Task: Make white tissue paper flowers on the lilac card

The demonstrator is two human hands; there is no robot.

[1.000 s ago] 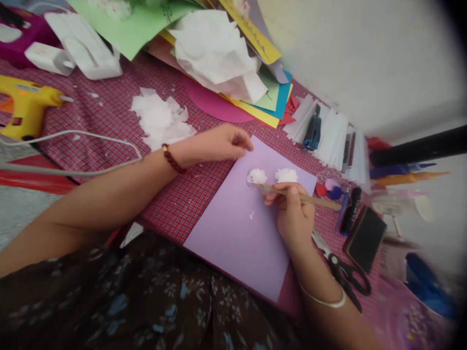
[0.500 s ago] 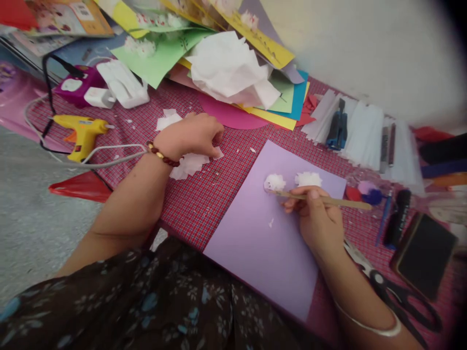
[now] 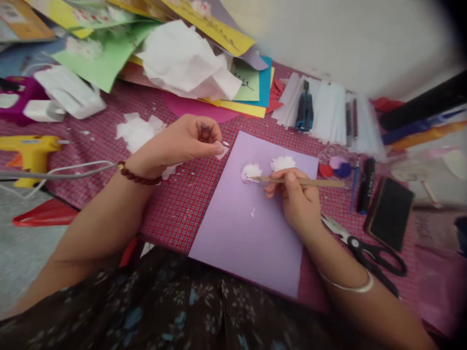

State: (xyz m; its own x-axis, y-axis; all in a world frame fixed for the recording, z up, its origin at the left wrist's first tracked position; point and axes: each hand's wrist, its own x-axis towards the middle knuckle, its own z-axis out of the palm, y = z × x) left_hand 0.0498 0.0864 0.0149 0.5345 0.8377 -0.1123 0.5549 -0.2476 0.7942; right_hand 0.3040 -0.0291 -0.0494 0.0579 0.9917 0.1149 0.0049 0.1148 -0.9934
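Note:
Between thumb and fingertips, my left hand [image 3: 193, 138] pinches a small piece of white tissue paper [image 3: 221, 151], just left of the purple sheet of card [image 3: 233, 233]. A thin wooden stick [image 3: 321, 183] is gripped in my right hand [image 3: 297, 194], its tip touching a white paper puff [image 3: 251, 172] on the card. A second white puff [image 3: 283, 163] sits to its right, partly behind my right fingers. Loose white tissue pieces [image 3: 136, 131] lie behind my left wrist, some of them hidden by it.
A yellow glue gun [image 3: 32, 153] lies at left, its cord passing near my left wrist. Crumpled white paper [image 3: 186, 61] rests on coloured cards at the back. Scissors [image 3: 365, 248] lie beside my right forearm, near a black phone-like slab [image 3: 390, 213] and a black marker [image 3: 366, 187].
My left hand has lifted off the tissue pieces and come closer to the purple card with one piece. The stick stays at the left puff. The camera view has shifted right.

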